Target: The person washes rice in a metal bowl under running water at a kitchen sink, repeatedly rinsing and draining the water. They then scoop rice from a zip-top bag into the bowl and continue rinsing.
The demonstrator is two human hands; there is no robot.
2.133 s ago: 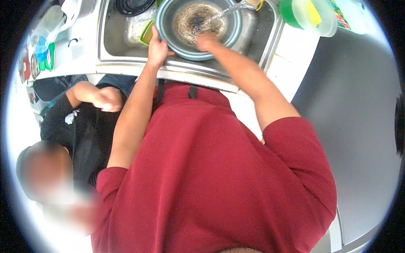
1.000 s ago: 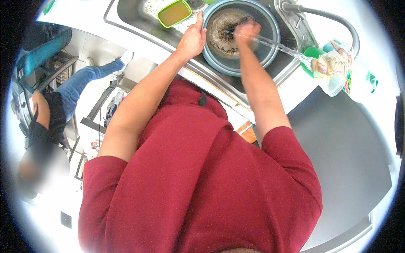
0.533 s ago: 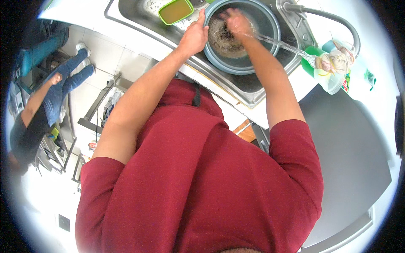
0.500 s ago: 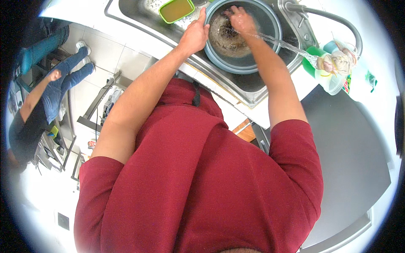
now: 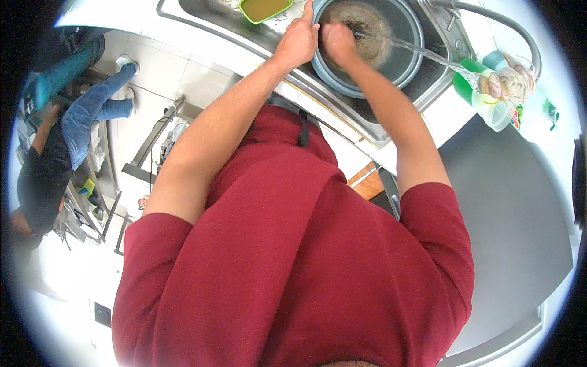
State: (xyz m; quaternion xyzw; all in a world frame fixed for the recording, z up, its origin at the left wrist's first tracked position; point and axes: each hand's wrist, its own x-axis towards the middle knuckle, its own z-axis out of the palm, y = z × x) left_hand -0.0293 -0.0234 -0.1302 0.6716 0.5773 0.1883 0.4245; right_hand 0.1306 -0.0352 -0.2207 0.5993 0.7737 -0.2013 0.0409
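A round grey-blue basin (image 5: 411, 67) stands in the metal sink, its bottom covered with brownish, murky water and dark bits. My left hand (image 5: 299, 41) grips the basin's left rim, with the index finger stretched along it. Inside the basin, toward its left side, my right hand (image 5: 340, 44) is curled closed and slightly blurred; anything within its fingers is hidden. A stream of water (image 5: 437, 59) falls into the basin from the tap's cloth-wrapped end (image 5: 512, 84).
Left of the basin sits a green-rimmed container (image 5: 264, 8) of brownish liquid. The curved tap hose (image 5: 520, 25) arches over the right side, near a green container (image 5: 466, 79) and a clear cup (image 5: 496, 116). A grey panel (image 5: 507, 226) lies right. Another person (image 5: 49, 165) stands far left.
My right hand has moved left and nearer within the basin, its fingers going from spread to curled. My left hand stays on the rim. The whole view has shifted slightly.
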